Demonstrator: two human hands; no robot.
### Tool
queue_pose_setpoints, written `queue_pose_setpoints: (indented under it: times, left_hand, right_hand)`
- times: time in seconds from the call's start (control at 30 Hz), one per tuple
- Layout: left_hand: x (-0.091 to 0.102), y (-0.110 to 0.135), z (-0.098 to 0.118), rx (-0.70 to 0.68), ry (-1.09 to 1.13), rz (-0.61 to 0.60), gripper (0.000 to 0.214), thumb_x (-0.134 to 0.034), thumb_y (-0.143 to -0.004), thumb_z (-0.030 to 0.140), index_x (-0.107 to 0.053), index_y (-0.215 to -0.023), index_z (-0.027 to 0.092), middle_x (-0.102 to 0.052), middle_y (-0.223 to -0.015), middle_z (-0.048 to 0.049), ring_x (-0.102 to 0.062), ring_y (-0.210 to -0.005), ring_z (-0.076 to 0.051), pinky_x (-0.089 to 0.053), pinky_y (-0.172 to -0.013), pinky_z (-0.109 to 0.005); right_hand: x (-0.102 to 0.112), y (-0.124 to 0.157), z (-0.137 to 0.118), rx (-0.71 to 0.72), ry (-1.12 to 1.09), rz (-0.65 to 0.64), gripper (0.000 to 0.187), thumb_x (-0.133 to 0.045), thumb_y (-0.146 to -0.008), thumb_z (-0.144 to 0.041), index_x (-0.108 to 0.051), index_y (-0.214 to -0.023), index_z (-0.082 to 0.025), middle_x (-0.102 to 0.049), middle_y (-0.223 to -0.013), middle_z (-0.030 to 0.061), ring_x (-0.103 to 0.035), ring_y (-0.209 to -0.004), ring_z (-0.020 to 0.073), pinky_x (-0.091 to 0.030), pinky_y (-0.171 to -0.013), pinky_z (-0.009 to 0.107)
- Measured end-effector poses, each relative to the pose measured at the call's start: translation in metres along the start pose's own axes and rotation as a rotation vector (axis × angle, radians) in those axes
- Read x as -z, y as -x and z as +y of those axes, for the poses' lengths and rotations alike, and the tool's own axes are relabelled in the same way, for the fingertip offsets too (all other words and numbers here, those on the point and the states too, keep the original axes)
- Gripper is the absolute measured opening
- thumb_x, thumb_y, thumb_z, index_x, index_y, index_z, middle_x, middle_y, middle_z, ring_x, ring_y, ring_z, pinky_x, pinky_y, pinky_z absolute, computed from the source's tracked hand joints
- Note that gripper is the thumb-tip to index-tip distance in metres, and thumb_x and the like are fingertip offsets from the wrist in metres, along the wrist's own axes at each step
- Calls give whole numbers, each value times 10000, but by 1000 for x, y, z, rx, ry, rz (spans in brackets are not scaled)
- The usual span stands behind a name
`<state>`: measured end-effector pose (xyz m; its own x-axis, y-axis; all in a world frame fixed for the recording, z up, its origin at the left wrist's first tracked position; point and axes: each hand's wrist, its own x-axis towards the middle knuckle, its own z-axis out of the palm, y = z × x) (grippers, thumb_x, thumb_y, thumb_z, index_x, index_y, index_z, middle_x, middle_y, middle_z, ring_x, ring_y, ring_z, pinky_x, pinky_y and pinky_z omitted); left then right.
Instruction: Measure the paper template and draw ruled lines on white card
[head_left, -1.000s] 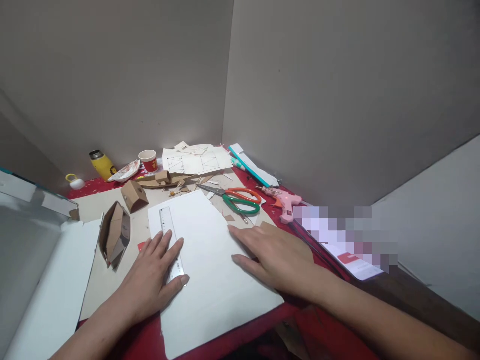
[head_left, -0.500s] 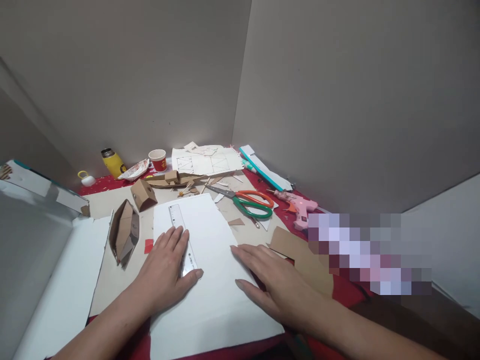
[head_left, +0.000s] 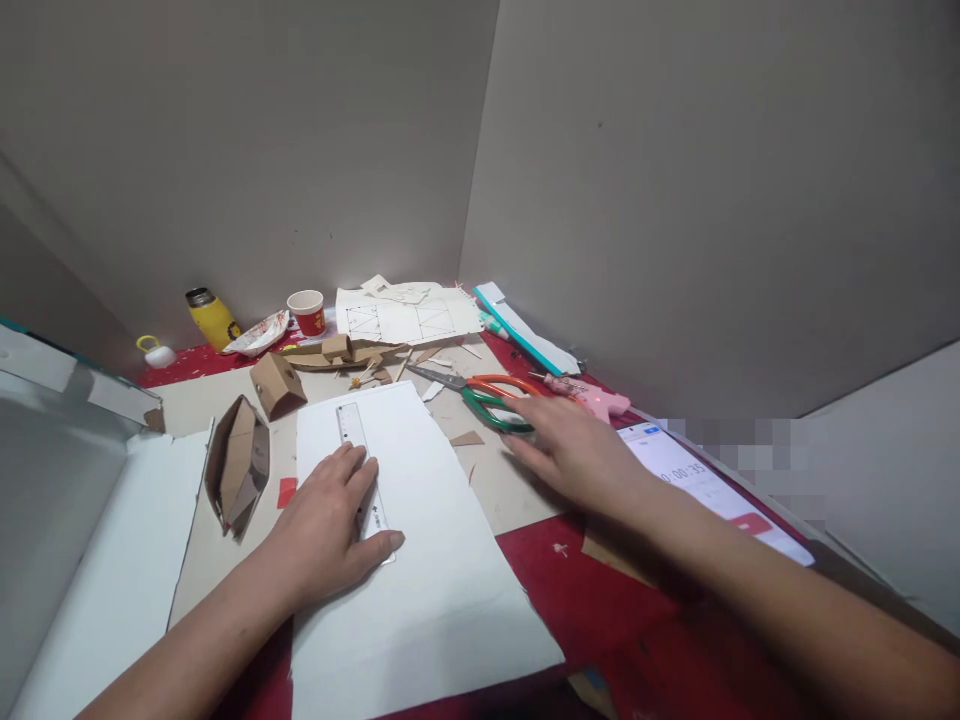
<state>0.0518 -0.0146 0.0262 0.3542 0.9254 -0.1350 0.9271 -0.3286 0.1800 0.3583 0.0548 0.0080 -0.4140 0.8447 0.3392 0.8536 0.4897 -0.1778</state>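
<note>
My left hand lies with its fingers stretched over a clear ruler, pressing it against a sheet of white board. The ruler runs lengthwise near the board's left side, and its middle is hidden under the hand. Off the board's right edge, my right hand is at the handles of a pair of scissors, one handle green and one orange. Thumb and fingers are apart around the handle ends, not closed on them. The scissors' blades point away to the left.
A pink glue gun lies behind my right hand, and a phone beside the forearm. Folded cardboard pieces stand left of the board. At the back are a yellow bottle, a paper cup and a drawn-on sheet.
My right hand has left the board's right edge and moved forward and right to the scissors. The brown cardboard there has shifted nearer me. My left hand stays on the ruler.
</note>
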Motion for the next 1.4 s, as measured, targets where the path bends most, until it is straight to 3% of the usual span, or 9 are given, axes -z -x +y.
queue_pose_setpoints:
  times: [0.13, 0.27, 0.4, 0.53, 0.7, 0.9, 1.07, 1.2, 1.4]
  left_hand:
    - [2, -4, 1, -4, -22, 7, 756, -570, -840, 570, -501, -1411, 80, -394, -1551, -223, -329, -1446, -380, -353, -1145, -504]
    - [-3, -5, -3, -8, -32, 5, 800, -566, -828, 631, -495, -1426, 103, -316, -1596, -213, -243, -1483, -382, -298, -1171, -520]
    - [-8, -8, -9, -13, -8, -20, 931, -503, -838, 704, -303, -1554, 144, -198, -1643, -149, -94, -1520, -349, -220, -1199, -537]
    - [-12, -10, -13, -10, -16, -28, 992, -486, -833, 727, -216, -1577, 130, -173, -1648, -116, -81, -1523, -337, -186, -1213, -525]
    - [-15, -10, -13, -13, -23, -13, 998, -447, -834, 758, -214, -1576, 131, -183, -1643, -106, -116, -1519, -336, -203, -1212, -519]
    - [-19, -9, -14, -28, -19, 12, 992, -395, -837, 787, -224, -1574, 145, -191, -1638, -108, -138, -1514, -345, -198, -1209, -539]
    - [-21, -9, -14, -25, -31, 12, 983, -399, -840, 782, -219, -1576, 157, -180, -1642, -102, -137, -1516, -341, -202, -1207, -538]
    - [-22, -9, -14, -23, -23, 7, 968, -394, -851, 771, -201, -1581, 166, -167, -1645, -98, -131, -1517, -339, -202, -1206, -542]
    - [-23, -7, -15, -16, 6, -4, 957, -398, -857, 761, -177, -1586, 180, -126, -1653, -86, -84, -1522, -324, -168, -1217, -535]
  right_hand:
    - [1, -33, 17, -22, 129, -121, 377, -487, -924, -266, -636, -1243, -130, -691, -1173, 180, -627, -1078, 349, -492, -901, 488]
    - [3, -50, 21, -98, 156, -326, 313, -497, -898, -243, -680, -1141, -170, -727, -999, 140, -667, -908, 300, -481, -742, 378]
    - [1, -60, 25, -147, 145, -400, 294, -568, -854, -268, -687, -1116, -204, -724, -893, 102, -661, -771, 251, -416, -640, 309]
    - [1, -70, 29, -173, 146, -437, 373, -595, -815, -272, -679, -1175, -226, -726, -908, 86, -654, -760, 242, -392, -622, 295]
    - [4, -76, 30, -194, 137, -456, 472, -600, -794, -257, -647, -1263, -248, -732, -951, 77, -661, -805, 247, -393, -614, 286]
    - [13, -80, 25, -203, 142, -478, 359, -575, -831, -285, -675, -1170, -224, -735, -982, 90, -666, -818, 252, -380, -578, 291]
    - [25, -99, 16, -229, -19, -300, 301, -534, -891, -391, -687, -1066, -201, -740, -964, 88, -660, -786, 229, -436, -631, 315]
    - [19, -117, 7, -207, -164, -217, 267, -546, -875, -307, -701, -1053, -182, -741, -968, 94, -656, -803, 220, -462, -701, 324]
    - [5, -121, -23, -96, -241, -296, 215, -549, -886, -292, -722, -895, -165, -730, -848, 65, -637, -754, 190, -443, -666, 287]
